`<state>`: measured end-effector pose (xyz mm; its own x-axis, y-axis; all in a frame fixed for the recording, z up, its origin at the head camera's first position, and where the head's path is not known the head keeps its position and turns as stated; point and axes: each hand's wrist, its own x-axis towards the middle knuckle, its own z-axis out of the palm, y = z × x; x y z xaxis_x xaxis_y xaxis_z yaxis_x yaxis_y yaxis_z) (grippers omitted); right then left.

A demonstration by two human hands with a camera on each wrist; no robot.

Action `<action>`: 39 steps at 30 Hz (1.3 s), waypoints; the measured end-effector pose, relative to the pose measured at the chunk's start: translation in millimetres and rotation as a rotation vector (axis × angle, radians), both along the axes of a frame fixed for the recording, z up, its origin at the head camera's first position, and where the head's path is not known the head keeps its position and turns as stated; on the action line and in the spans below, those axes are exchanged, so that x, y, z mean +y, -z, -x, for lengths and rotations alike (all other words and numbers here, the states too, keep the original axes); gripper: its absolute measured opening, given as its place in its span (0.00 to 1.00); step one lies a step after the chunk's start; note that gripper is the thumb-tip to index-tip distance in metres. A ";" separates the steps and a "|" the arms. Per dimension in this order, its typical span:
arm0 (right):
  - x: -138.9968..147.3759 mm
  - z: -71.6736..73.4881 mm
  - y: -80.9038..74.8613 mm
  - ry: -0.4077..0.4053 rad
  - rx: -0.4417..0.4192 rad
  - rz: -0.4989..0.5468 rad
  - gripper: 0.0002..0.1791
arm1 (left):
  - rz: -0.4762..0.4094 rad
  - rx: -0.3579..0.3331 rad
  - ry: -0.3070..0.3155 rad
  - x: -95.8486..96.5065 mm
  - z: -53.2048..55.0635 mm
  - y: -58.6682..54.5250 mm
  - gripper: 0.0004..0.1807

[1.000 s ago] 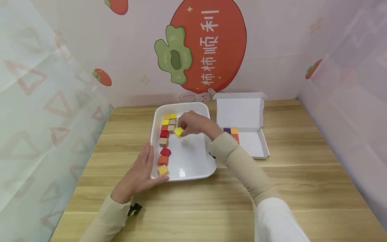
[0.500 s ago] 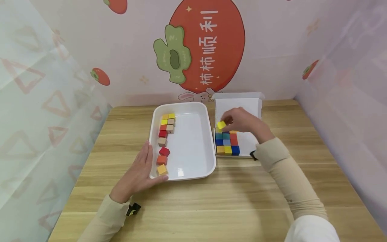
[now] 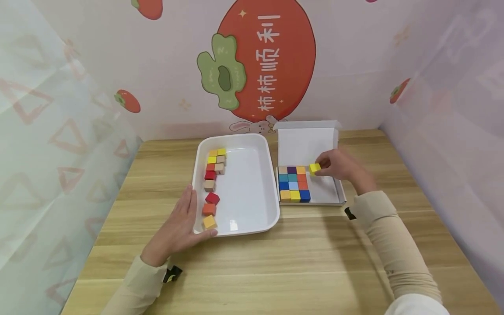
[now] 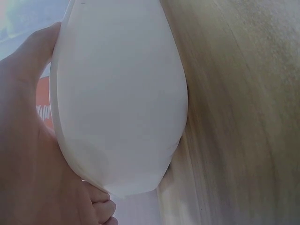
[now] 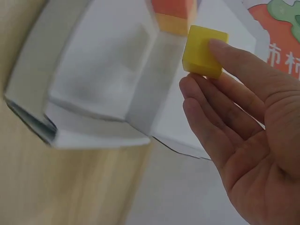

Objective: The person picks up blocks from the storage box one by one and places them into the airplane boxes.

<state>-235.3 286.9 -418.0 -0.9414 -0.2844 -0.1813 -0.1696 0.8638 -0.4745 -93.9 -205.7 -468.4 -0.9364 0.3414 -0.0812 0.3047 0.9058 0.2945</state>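
My right hand (image 3: 341, 167) pinches a yellow cube (image 3: 314, 169) between thumb and fingertips, over the back of the white cardboard box (image 3: 328, 191). In the right wrist view the yellow cube (image 5: 204, 51) is held near an orange block in the box. Rows of coloured cubes (image 3: 293, 185) fill the box's left side. My left hand (image 3: 176, 227) rests against the near left corner of the white tray (image 3: 252, 232), fingers straight along its side and thumb over the front rim. Inside the tray, several red, yellow, orange and plain wooden cubes (image 3: 210, 185) line the left side.
The box lid (image 3: 307, 145) stands raised at the back, by the patterned wall (image 3: 346, 65). Tray and box sit side by side on the wooden table (image 3: 267, 267). Patterned sheets enclose the table on the left and right.
My right hand has carried the yellow cube from the tray rightward, past the filled rows, to the back of the box. My left hand has stayed at the tray.
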 end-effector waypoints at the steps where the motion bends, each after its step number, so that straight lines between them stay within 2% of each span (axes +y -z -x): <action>1: -0.2 0.4 4.3 0.009 0.000 0.008 0.19 | 0.001 -0.001 0.000 0.3 -0.1 -0.1 0.74; 6: -2.6 -1.4 24.2 0.073 0.014 0.060 0.20 | 0.004 -0.007 0.005 1.0 -0.8 -0.5 0.74; 11: -6.0 -2.1 37.1 0.137 0.025 0.129 0.17 | 0.005 -0.005 0.005 -0.3 -1.1 0.2 0.74; 16: -9.7 0.1 41.9 0.181 0.035 0.158 0.17 | 0.001 0.009 0.001 -1.8 -0.7 1.2 0.74; 19: -11.0 0.4 40.0 0.174 0.035 0.151 0.18 | -0.002 0.008 -0.001 -1.7 -0.7 2.2 0.75; 23: -14.1 0.9 29.1 0.131 0.071 0.114 0.18 | -0.011 -0.001 -0.003 -1.4 -0.9 3.6 0.75; 27: -28.4 3.3 6.7 0.079 0.109 0.078 0.20 | -0.012 -0.004 -0.004 -1.3 -0.8 3.7 0.75; 34: -79.8 7.9 -35.4 -0.087 0.113 0.091 0.21 | -0.008 -0.003 -0.009 -0.6 0.6 3.0 0.75; 39: -126.1 18.0 -51.1 -0.182 0.129 0.141 0.21 | -0.005 0.000 -0.013 0.0 1.6 3.0 0.76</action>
<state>-253.4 160.7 -366.9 -0.8853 -0.4649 -0.0094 -0.3829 0.7403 -0.5525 -95.5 -205.7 -471.4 -0.9408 0.3295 -0.0797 0.2927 0.9081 0.2995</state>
